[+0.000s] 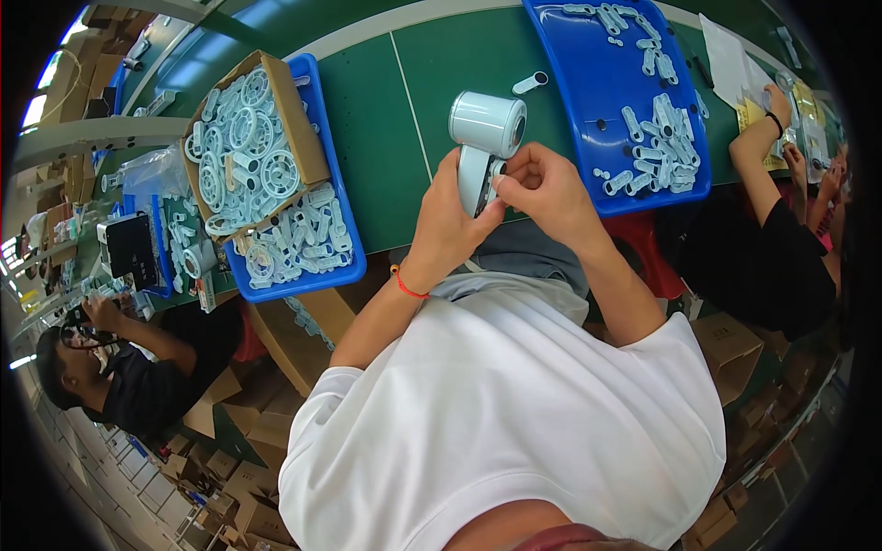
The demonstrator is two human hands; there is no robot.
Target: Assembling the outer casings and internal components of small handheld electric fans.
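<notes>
My left hand [447,216] is wrapped round the handle of a glossy, pale handheld fan [485,124], a short cylinder head on a straight grip. It is held upright above the table's near edge, with a dark opening at the head's right end. Against the right side of the handle, my right hand [549,188] is closed in a pinch, thumb and forefinger at a small part that is mostly hidden by the fingers. Beyond the head, a loose pale handle cover [530,84] with a dark end lies on the green table [367,101].
To the left, a cardboard box [317,151] of round grilles sits in a blue tray [354,274] with pale handle parts. On the right is a larger blue tray [588,101] with scattered handle pieces. People work at both sides; one arm [758,147] reaches over the table at right.
</notes>
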